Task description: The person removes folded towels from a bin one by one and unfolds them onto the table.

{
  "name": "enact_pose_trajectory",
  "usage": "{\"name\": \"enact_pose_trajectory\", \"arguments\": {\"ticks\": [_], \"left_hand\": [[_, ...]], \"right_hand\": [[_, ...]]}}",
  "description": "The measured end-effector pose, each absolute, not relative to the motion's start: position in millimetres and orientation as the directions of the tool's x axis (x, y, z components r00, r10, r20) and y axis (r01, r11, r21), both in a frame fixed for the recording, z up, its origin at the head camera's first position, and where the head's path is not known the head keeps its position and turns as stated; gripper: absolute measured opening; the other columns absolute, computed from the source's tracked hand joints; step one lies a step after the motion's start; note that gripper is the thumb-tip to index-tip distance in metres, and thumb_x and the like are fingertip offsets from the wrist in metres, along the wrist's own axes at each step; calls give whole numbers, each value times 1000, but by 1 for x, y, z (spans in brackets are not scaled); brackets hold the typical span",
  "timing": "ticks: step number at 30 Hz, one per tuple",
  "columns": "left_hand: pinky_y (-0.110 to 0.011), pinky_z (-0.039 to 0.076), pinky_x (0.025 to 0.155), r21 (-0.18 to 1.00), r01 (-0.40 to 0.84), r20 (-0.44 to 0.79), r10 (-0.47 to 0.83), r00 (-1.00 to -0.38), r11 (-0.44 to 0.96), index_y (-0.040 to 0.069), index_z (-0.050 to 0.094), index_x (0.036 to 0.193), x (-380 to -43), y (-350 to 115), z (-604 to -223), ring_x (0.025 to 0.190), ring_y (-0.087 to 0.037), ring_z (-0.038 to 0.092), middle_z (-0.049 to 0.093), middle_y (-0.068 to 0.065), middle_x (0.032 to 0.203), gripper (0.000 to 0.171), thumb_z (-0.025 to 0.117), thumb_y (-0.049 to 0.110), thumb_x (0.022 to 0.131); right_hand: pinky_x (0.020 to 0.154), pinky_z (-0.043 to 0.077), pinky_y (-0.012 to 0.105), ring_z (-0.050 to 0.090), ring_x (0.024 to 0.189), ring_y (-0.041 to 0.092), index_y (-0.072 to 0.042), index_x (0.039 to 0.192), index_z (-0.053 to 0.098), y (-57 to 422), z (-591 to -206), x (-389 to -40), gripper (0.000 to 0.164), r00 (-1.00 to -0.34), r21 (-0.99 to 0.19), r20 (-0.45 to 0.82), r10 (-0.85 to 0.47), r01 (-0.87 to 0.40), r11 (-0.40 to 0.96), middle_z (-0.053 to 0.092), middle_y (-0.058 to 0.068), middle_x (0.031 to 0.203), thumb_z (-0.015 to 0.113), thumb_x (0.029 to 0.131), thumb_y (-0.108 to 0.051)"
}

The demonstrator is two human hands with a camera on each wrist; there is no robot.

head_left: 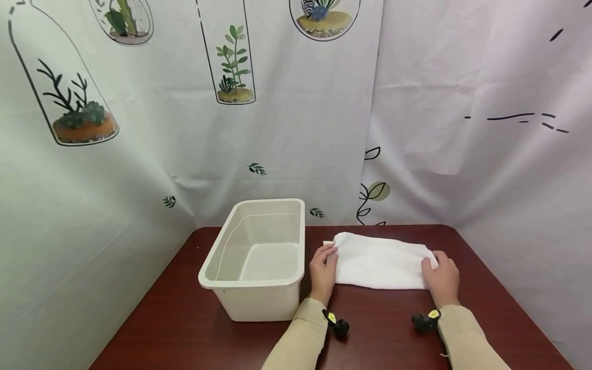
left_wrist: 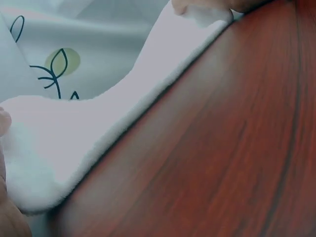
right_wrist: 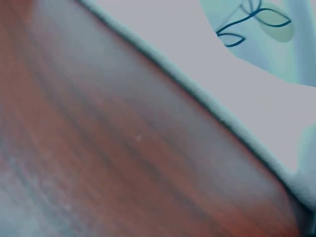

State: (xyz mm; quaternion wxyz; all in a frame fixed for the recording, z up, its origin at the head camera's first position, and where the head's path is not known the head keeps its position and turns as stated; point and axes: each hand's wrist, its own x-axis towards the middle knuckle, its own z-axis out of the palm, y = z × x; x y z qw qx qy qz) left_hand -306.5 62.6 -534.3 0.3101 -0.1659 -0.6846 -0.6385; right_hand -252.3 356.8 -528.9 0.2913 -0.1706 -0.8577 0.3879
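Note:
A white folded towel point(head_left: 380, 261), soft and fuzzy along its edge, lies on the right half of the table. At its left end my left hand point(head_left: 322, 272) pinches the cloth between thumb and fingers. My right hand point(head_left: 442, 280) grips the opposite end, thumb on top. In the left wrist view the towel point(left_wrist: 113, 111) stretches between both hands, its middle sagging and its ends raised a little. The right wrist view shows the towel's front edge point(right_wrist: 212, 106) close over the wood, with the right hand out of sight.
A deep cream plastic tub point(head_left: 259, 303) stands just left of my left hand, with nothing visible inside. Beneath everything is a dark red wooden table point(head_left: 162, 324). White curtains point(head_left: 296, 128) printed with plants hang behind and at both sides.

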Motion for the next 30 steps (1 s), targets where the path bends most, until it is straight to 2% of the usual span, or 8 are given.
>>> {"name": "enact_pose_trajectory", "arguments": {"ticks": [4, 7, 10, 13, 15, 20, 24, 30], "left_hand": [[-21, 56, 76, 845, 535, 525, -198, -828, 3, 2, 75, 95, -300, 64, -531, 88, -16, 69, 72, -10, 96, 12, 78, -3, 85], [-19, 51, 63, 891, 452, 440, -175, -881, -34, 3, 71, 92, -294, 67, -528, 74, -8, 64, 70, -6, 84, 13, 80, 0, 83], [-19, 48, 61, 917, 399, 394, -106, -913, -26, 2, 67, 98, -294, 68, -529, 69, -6, 59, 66, -2, 81, 21, 81, 1, 82], [-20, 48, 61, 944, 328, 328, 8, -945, 39, 1, 64, 110, -292, 67, -530, 70, -6, 57, 61, 0, 85, 34, 83, 5, 82], [-20, 49, 61, 948, 296, 288, 78, -955, 119, 3, 63, 118, -291, 66, -529, 72, -5, 57, 60, -1, 92, 43, 85, 11, 82], [-20, 50, 61, 874, 347, 302, 179, -936, 341, 6, 63, 132, -289, 64, -527, 73, -1, 55, 60, -8, 119, 58, 86, 22, 82], [-20, 51, 71, 743, 458, 337, 318, -886, 488, 9, 65, 132, -288, 65, -527, 79, -2, 56, 61, -7, 123, 60, 87, 33, 81], [-28, 48, 97, 380, 664, 385, 542, -747, 644, 26, 72, 124, -284, 65, -531, 111, -13, 59, 61, 4, 128, 48, 83, 45, 82]], "right_hand": [[81, 43, 49, 57, 97, 40, 1, 111, 63, 356, -529, -247, 29, -742, -816, 367, 560, 32, 577, 65, 29, 107, 54, 98, -23], [77, 41, 43, 56, 92, 36, -1, 104, 65, 358, -528, -245, 30, -741, -819, 361, 566, 38, 572, 66, 25, 101, 56, 100, -29], [82, 42, 46, 57, 96, 39, 2, 105, 67, 359, -526, -241, 40, -765, -806, 337, 549, 67, 588, 67, 27, 104, 57, 101, -36], [92, 43, 56, 56, 109, 47, 5, 117, 65, 362, -524, -239, 54, -812, -768, 285, 510, 125, 628, 64, 32, 118, 53, 102, -44], [99, 38, 61, 53, 117, 52, 8, 127, 60, 364, -523, -238, 64, -841, -725, 250, 480, 166, 668, 59, 35, 127, 48, 102, -50], [97, 32, 65, 53, 114, 55, 12, 133, 55, 366, -520, -239, 76, -876, -593, 237, 419, 211, 777, 56, 36, 131, 41, 103, -56], [90, 32, 63, 57, 108, 53, 11, 131, 56, 366, -520, -240, 73, -880, -539, 256, 399, 213, 815, 59, 37, 126, 45, 102, -54], [97, 31, 65, 54, 111, 56, 11, 131, 55, 364, -520, -242, 52, -878, -551, 294, 379, 168, 818, 57, 39, 125, 50, 102, -32]]}}
